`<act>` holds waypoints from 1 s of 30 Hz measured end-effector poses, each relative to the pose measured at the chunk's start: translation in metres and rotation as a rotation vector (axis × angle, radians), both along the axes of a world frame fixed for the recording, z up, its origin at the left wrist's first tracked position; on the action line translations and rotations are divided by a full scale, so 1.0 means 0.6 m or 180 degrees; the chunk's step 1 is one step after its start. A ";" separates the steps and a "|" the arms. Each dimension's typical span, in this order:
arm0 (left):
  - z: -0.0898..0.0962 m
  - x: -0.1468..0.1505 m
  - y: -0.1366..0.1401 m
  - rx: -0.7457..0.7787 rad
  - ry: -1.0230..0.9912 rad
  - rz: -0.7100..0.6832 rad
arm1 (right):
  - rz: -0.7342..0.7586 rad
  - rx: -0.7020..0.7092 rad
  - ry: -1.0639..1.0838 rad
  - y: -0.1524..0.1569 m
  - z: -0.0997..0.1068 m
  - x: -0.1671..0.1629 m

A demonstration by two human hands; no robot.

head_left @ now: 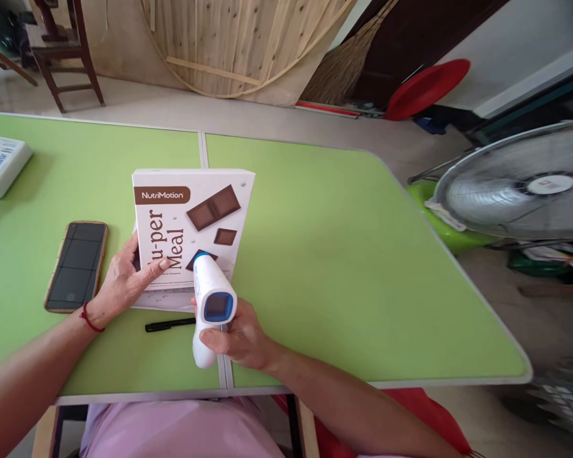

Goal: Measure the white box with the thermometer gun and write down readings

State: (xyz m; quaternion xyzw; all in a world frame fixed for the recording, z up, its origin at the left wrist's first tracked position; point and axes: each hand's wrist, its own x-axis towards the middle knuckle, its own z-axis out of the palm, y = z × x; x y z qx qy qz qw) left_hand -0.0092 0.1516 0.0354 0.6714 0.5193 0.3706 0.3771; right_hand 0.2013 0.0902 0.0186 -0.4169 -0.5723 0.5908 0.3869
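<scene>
My left hand (pixel 127 275) is closed on the left edge of a white box (pixel 210 210) with brown lettering and chocolate pictures, its thumb across the front. The box stands upright, facing me. Wrapped round the handle of a white and blue infrared thermometer (pixel 212 286) is my right hand (pixel 241 334). The thermometer's small dark screen faces me, and its blue tip is in front of the box's lower part. Under the box lies a sheet of paper (pixel 165 299), partly hidden. A black pen (pixel 169 324) lies just left of the thermometer.
A phone (pixel 76 266) lies left of my left hand on the green table (pixel 339 267). Farther left is a white device (pixel 4 166) with a cable. Beyond the table's right edge stands a large fan (pixel 530 184). A wooden chair (pixel 67 54) is at the far left.
</scene>
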 end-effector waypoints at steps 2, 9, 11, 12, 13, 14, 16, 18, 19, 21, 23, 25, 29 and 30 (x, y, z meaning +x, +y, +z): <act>-0.001 0.000 0.001 -0.0013 0.0018 0.0006 | 0.0009 -0.0027 0.0059 0.000 -0.001 0.000; -0.001 -0.001 0.001 -0.0027 0.0048 0.0037 | 0.0015 0.0004 0.0044 -0.001 -0.004 0.001; -0.001 0.000 0.001 -0.0031 0.0040 0.0056 | 0.0009 0.0013 0.0042 -0.001 -0.005 0.001; -0.001 0.000 0.001 -0.0034 0.0034 0.0054 | -0.0006 0.0030 0.0034 -0.001 -0.005 0.001; -0.001 0.000 0.001 -0.0039 0.0028 0.0048 | -0.0021 0.0047 0.0022 -0.001 -0.006 0.001; -0.001 0.000 0.000 -0.0044 0.0021 0.0047 | -0.0030 0.0056 0.0012 -0.001 -0.006 0.001; -0.002 -0.001 0.000 -0.0059 0.0005 0.0040 | -0.0038 0.0022 0.0002 0.000 -0.005 0.001; -0.003 -0.002 0.000 -0.0068 -0.0019 0.0033 | -0.0030 -0.0042 0.0008 0.000 -0.004 0.001; -0.004 -0.003 0.000 -0.0068 -0.0030 0.0029 | -0.0025 -0.0056 0.0003 0.000 -0.003 0.002; -0.004 -0.003 -0.001 -0.0070 -0.0039 0.0014 | -0.0028 -0.0037 -0.0030 0.000 -0.002 0.002; -0.003 -0.003 0.000 -0.0073 -0.0023 0.0021 | -0.0030 0.0004 -0.0070 0.000 -0.001 0.003; -0.002 -0.003 0.000 -0.0067 0.0000 0.0043 | -0.0023 0.0013 -0.0068 0.000 -0.001 0.003; 0.000 -0.004 0.001 -0.0092 0.0087 0.0072 | 0.0001 -0.0049 0.0068 0.001 -0.002 0.001; 0.000 -0.004 0.002 -0.0087 0.0187 0.0109 | -0.0005 -0.0071 0.0096 0.002 -0.002 0.001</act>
